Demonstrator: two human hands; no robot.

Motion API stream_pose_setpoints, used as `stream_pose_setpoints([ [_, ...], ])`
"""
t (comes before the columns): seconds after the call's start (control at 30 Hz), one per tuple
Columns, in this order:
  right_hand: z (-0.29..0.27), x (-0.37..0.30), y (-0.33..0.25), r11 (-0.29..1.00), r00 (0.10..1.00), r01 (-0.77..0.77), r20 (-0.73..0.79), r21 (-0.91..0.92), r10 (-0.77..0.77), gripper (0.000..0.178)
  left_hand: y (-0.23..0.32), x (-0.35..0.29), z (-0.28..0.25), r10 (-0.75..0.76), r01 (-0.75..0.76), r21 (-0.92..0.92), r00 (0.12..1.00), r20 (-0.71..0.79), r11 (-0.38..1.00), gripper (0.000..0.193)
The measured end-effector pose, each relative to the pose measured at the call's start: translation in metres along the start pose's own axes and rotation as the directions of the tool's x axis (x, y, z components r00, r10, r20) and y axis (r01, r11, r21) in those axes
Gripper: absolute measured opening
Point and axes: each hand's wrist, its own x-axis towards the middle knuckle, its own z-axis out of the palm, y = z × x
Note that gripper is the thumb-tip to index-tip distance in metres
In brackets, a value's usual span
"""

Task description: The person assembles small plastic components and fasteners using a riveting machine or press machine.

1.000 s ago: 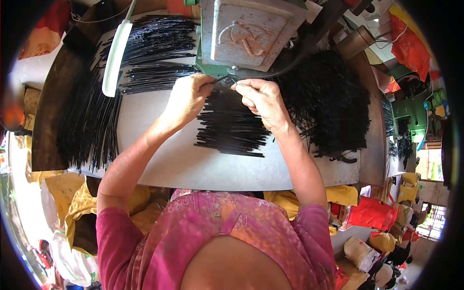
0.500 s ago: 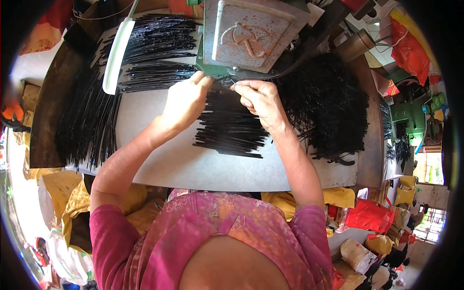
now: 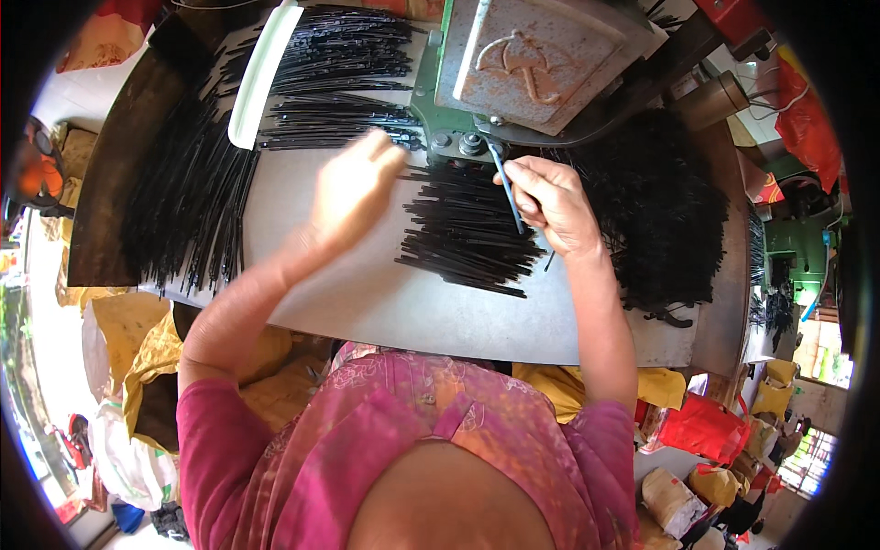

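Note:
My right hand [image 3: 555, 202] pinches a thin grey-blue rod [image 3: 506, 188] between thumb and fingers. The rod slants, its upper end close to the bolts of a green machine [image 3: 449, 119] and its lower end over a stack of thin black rods [image 3: 467, 229]. Left of the machine, my left hand [image 3: 353, 192] is raised over the pale tabletop [image 3: 367, 312], blurred by motion. Its fingers look curled closed, and whatever they may hold cannot be made out. Near its fingertips lie more thin black rods [image 3: 339, 119] in rows.
A dense heap of black pieces [image 3: 651, 211] covers the table's right side. Black rods [image 3: 192, 202] line the left side by a brown raised edge [image 3: 110, 202]. A white lamp strip [image 3: 266, 78] and a rusty metal plate [image 3: 541, 64] overhang the work. Yellow sacks [image 3: 156, 376] lie below.
My left hand has drawn back from the machine. My right hand has moved aside too, and the rod in it now shows clearly. The whole view has shifted slightly.

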Motion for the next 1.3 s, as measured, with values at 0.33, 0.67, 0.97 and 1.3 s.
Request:
stream_pose_setpoints([
  [0.33,-0.009,-0.015,0.008,0.998,0.993,-0.038,-0.107,0.048,0.043,0.018,-0.053,0.004,-0.005,0.211,-0.228,0.241,0.973,0.093,0.943,0.014],
  [0.67,-0.001,-0.012,0.019,0.93,0.949,0.171,-0.309,0.325,-0.066,0.013,0.001,0.021,0.002,0.026,-0.016,-0.076,0.991,0.135,0.997,0.017],
  [0.97,0.034,-0.004,0.022,0.831,0.892,0.324,-0.439,0.452,-0.109,0.008,0.012,0.024,0.004,-0.1,0.14,-0.296,0.984,0.144,0.945,0.019],
  [1.3,0.032,0.017,0.023,0.772,0.844,0.443,-0.501,0.455,-0.189,0.007,0.013,0.028,0.003,-0.115,0.166,-0.364,0.981,0.158,0.916,0.017],
])
